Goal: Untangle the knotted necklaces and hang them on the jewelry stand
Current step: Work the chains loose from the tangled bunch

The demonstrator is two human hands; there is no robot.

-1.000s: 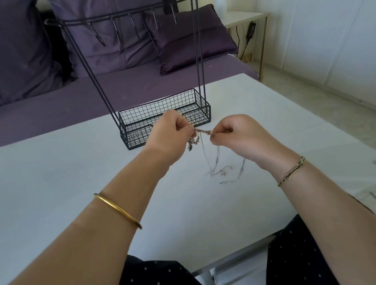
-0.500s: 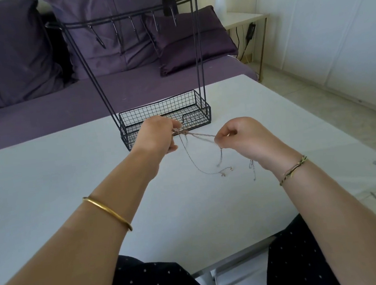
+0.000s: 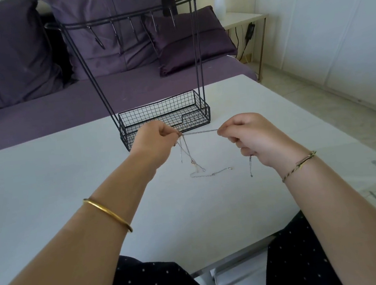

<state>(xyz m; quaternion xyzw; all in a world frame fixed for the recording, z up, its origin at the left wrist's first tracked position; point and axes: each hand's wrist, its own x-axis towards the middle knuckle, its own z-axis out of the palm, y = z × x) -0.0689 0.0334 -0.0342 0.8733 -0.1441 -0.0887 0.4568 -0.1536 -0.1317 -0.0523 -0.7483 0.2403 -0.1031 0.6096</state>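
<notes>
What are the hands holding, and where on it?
The thin silver tangled necklace chains: left hand pinches the knotted bunch, right hand pinches a strand stretched taut between them. Loose ends hang below.

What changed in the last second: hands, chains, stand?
The left hand and right hand drew apart, pulling a stretch of the necklaces taut between them; before, the bunch hung slack between close fists. Nothing was let go: both hands pinch the chains as before. The jewelry stand stayed put on the table, nothing hung on it.
</notes>
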